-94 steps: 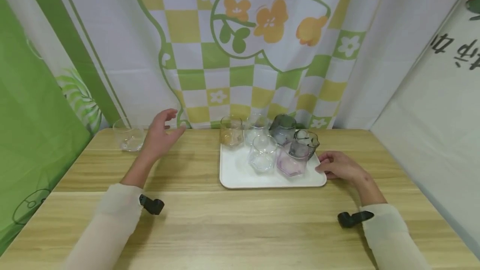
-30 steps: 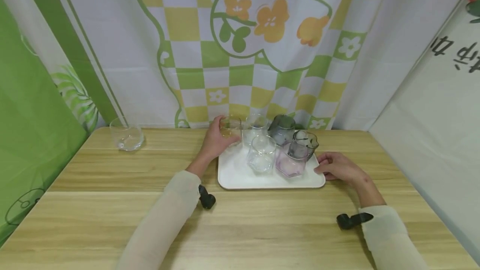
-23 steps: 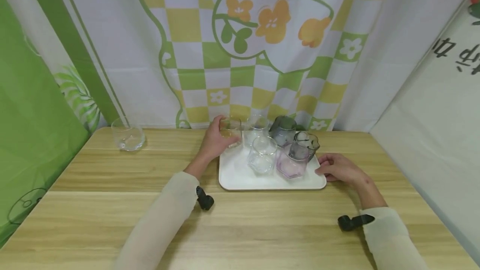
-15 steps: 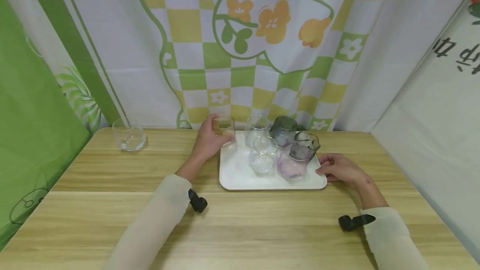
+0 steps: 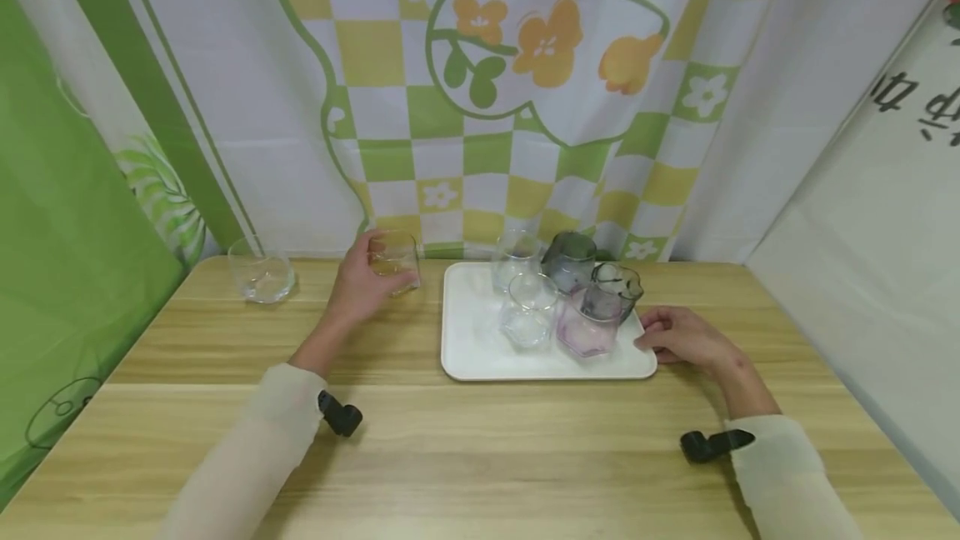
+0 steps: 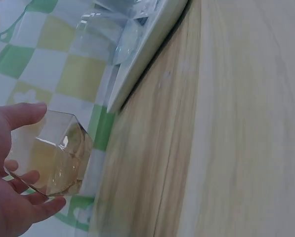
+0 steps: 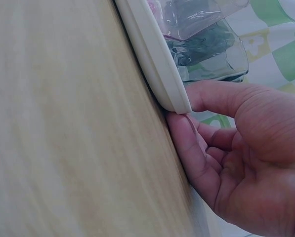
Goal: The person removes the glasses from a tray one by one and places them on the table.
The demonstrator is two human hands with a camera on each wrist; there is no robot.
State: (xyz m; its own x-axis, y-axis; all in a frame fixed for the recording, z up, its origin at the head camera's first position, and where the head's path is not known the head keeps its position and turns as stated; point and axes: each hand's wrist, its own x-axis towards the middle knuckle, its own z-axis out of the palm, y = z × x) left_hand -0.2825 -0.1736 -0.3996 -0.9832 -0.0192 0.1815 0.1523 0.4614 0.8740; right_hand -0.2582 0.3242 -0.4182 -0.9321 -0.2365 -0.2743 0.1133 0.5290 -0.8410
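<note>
An amber-tinted glass is in my left hand, left of the white tray. In the left wrist view, thumb and fingers curl round that faceted glass, which looks empty. My right hand pinches the tray's right edge; the right wrist view has the thumb on top of the rim and a finger beneath. Standing on the tray are two clear glasses, the nearer one in front, a pink glass, a dark grey glass and a smoky wavy-rimmed glass.
A clear glass stands alone at the table's back left. The wooden table backs onto a patterned curtain. A green cloth hangs at the left and a white one at the right.
My left hand moved from the back left to the tray, took hold of the amber glass and carried it left off the tray. The right hand stays on the tray's edge.
</note>
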